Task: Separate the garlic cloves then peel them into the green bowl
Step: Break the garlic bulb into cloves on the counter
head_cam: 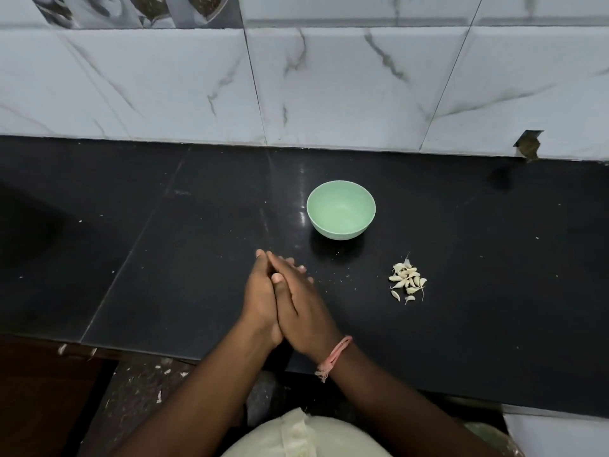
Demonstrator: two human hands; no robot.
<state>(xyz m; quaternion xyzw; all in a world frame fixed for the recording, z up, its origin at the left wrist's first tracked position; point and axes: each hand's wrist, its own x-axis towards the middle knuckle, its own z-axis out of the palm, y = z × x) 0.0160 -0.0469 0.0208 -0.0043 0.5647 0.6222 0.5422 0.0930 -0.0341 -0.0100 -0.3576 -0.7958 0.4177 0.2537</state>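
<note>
Though cloves (408,278) lie separated at right of centre on desk (494,258), bowl (341,209) above them empty: peeling not begun. Left hand (260,300), right hand (298,308) pressed palm to palm, fingers straight, together; whether anything lies between, cannot tell.

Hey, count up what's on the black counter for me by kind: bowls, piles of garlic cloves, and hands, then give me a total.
Green bowl: 1
Pile of garlic cloves: 1
Hands, left hand and right hand pressed palm to palm: 2
Total: 4
</note>
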